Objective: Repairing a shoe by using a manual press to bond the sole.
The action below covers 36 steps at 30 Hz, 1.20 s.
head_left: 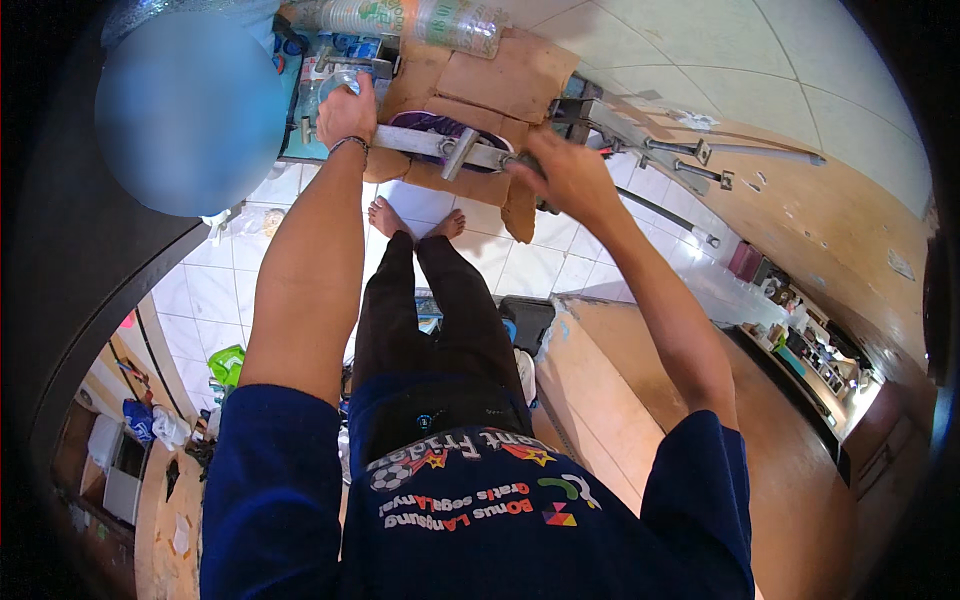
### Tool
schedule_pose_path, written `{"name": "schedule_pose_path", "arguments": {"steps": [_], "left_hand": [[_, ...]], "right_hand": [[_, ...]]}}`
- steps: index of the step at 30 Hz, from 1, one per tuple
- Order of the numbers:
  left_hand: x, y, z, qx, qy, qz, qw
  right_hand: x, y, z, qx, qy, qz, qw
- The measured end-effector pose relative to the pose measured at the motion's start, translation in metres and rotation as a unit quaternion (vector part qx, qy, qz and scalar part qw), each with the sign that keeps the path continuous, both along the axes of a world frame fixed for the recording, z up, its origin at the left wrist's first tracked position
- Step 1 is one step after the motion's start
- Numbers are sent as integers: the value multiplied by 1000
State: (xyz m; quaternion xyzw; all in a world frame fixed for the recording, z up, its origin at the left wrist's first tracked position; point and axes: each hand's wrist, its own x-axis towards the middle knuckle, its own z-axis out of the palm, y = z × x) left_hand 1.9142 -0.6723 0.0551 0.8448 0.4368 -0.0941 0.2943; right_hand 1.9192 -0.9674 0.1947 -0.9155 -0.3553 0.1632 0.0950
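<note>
My left hand [345, 115] is closed on the left end of a long pale metal bar [398, 136], beside a clear plastic object [335, 82]. My right hand [545, 165] curls at the bar's right end, over a dark part that I cannot make out. A short metal crosspiece [460, 150] stands out from the bar's middle. Behind the bar, a purple shoe [430, 124] lies partly hidden on worn brown cardboard [480, 78].
Clear plastic tubes [430, 22] lie above the cardboard. Metal rods with fittings [680, 150] stick out to the right. A large blurred blue shape [190, 110] fills the upper left. My bare feet [385, 215] stand on white tiles. A wooden surface [600, 370] is at lower right.
</note>
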Motion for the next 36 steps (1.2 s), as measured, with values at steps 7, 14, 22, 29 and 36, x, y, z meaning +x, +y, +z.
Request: {"name": "schedule_pose_path", "arguments": {"steps": [7,14,22,29,36], "left_hand": [[-4,0,-5,49,-6,20,999],[-1,5,-10,59,3,32,998],[-2,2,-12,68,3,41,997],[0,5,-12,65,5,38,997],[-2,2,-11,67,-3,43,997]], "right_hand": [[-10,-50,0,28,106,-178,978],[-45,-22,7,36,-61,37,997],[-2,-19,-3,38,-93,74,992],[4,-49,17,-30,-12,65,997],[-6,-16,24,-10,-72,150,986]]}}
